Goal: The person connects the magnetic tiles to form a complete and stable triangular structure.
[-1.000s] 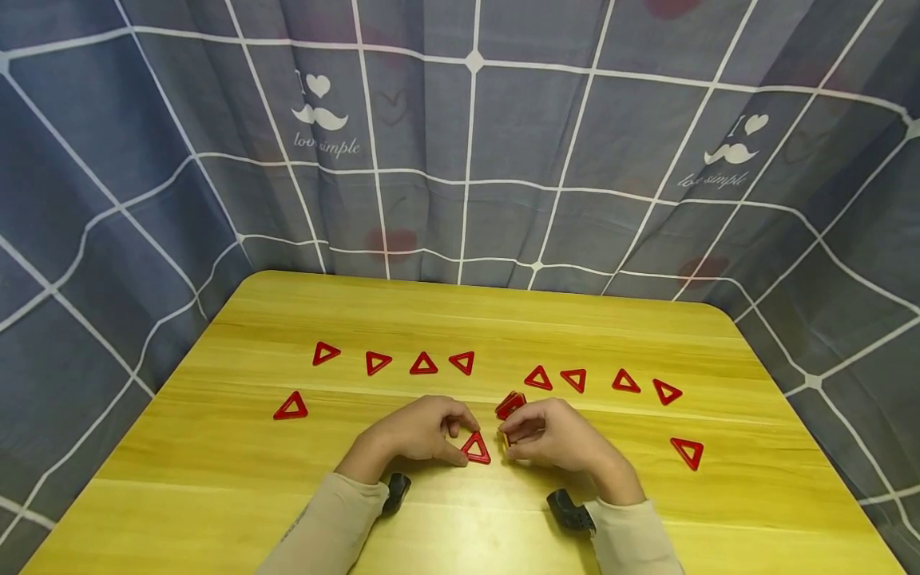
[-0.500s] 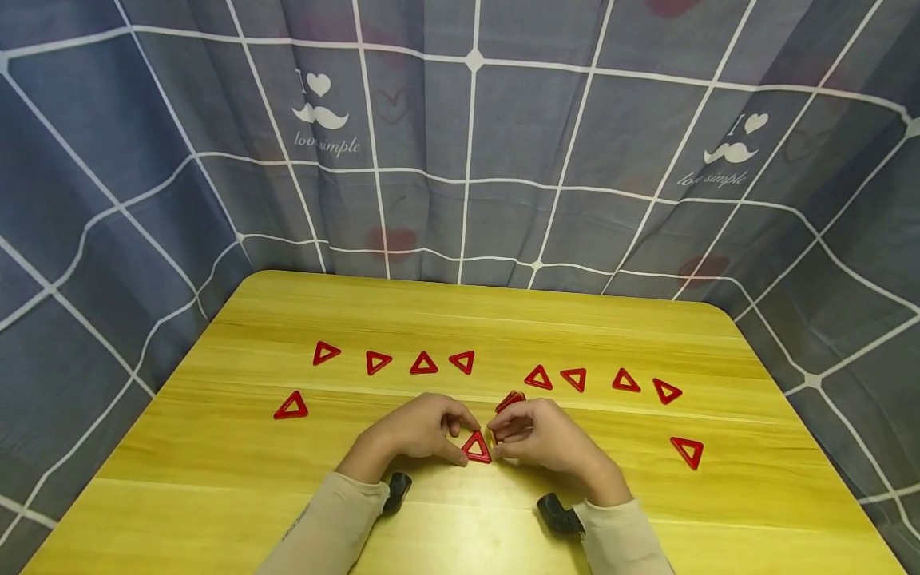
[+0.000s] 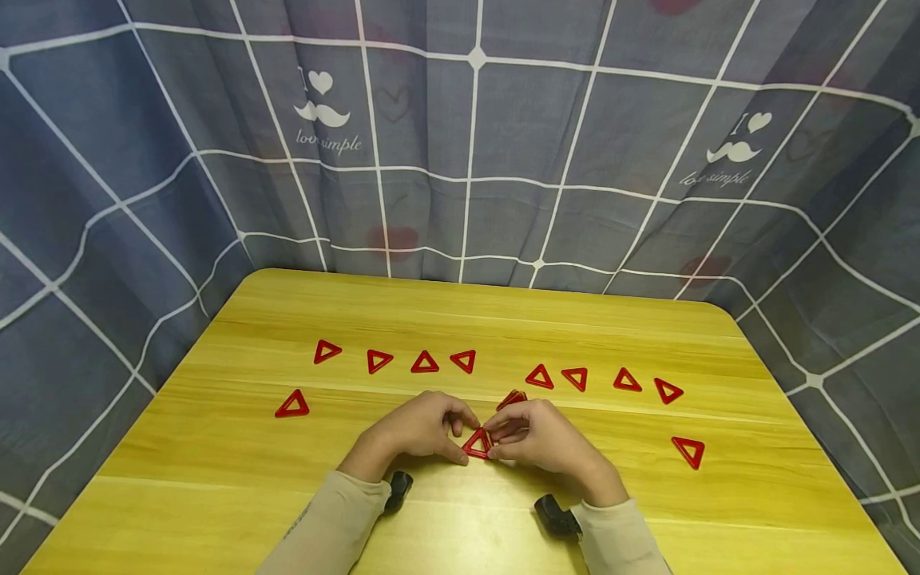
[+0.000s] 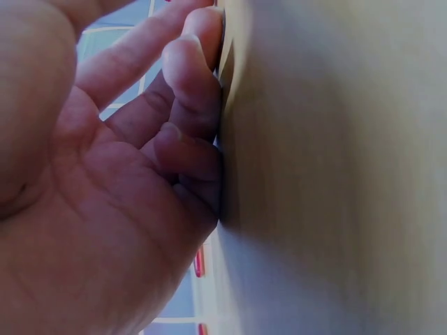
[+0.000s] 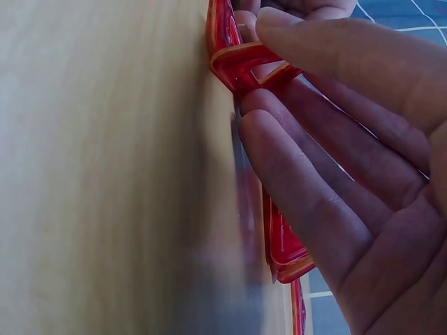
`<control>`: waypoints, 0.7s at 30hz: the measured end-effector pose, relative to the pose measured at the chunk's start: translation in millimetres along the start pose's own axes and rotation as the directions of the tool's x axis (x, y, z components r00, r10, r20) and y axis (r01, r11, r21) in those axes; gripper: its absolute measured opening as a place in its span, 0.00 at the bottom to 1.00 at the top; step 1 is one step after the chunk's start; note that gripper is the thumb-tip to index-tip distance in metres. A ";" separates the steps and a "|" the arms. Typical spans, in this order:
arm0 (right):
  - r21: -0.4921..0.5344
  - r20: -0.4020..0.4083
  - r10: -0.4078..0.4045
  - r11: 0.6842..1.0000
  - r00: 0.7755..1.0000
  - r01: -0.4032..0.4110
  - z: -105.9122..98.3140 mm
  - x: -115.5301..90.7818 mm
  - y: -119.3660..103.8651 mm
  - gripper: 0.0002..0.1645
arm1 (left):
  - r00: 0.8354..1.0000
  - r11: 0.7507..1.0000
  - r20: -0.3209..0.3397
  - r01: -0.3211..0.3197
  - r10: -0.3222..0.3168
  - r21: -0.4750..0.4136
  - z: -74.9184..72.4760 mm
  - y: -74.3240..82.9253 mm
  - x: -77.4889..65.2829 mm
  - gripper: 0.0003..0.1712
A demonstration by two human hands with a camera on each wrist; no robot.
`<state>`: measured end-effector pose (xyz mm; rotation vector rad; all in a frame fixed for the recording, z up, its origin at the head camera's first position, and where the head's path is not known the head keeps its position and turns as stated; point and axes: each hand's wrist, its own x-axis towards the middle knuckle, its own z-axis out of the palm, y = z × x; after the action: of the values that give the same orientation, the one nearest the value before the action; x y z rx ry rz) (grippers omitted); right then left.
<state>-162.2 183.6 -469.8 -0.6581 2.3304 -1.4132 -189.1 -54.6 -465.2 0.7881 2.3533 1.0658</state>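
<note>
A hollow red plastic triangle (image 3: 477, 456) lies flat on the table, its left side between the thumb and fingers of my left hand (image 3: 420, 429). My right hand (image 3: 542, 435) pinches a second red triangle (image 5: 241, 78), which stands on edge against the flat one's right side. From the head this second piece is mostly hidden by the fingers. Just beyond the right hand sits a small stack of red triangles (image 3: 512, 398), partly covered by that hand. In the left wrist view the fingers are curled against the tabletop, and the piece they hold is out of sight.
Several loose red triangles lie in a row across the back of the wooden table (image 3: 460, 511). Another triangle (image 3: 292, 414) lies at the left, and one more triangle (image 3: 688, 441) at the right. A grey checked curtain (image 3: 431, 208) hangs behind and around the table.
My right hand has moved left, bringing its triangle from a gap away up to the flat triangle's right side. The left hand has stayed almost still.
</note>
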 end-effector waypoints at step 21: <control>-0.023 -0.021 0.005 1.000 1.000 -0.005 1.6 1.4 -0.3 0.14 | 1.000 1.000 -0.021 0.008 -0.008 0.006 1.4 2.3 -0.1 0.15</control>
<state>-162.5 181.4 -470.2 -0.6471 2.3662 -1.3989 -187.5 -52.6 -464.2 0.7725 2.3766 1.0694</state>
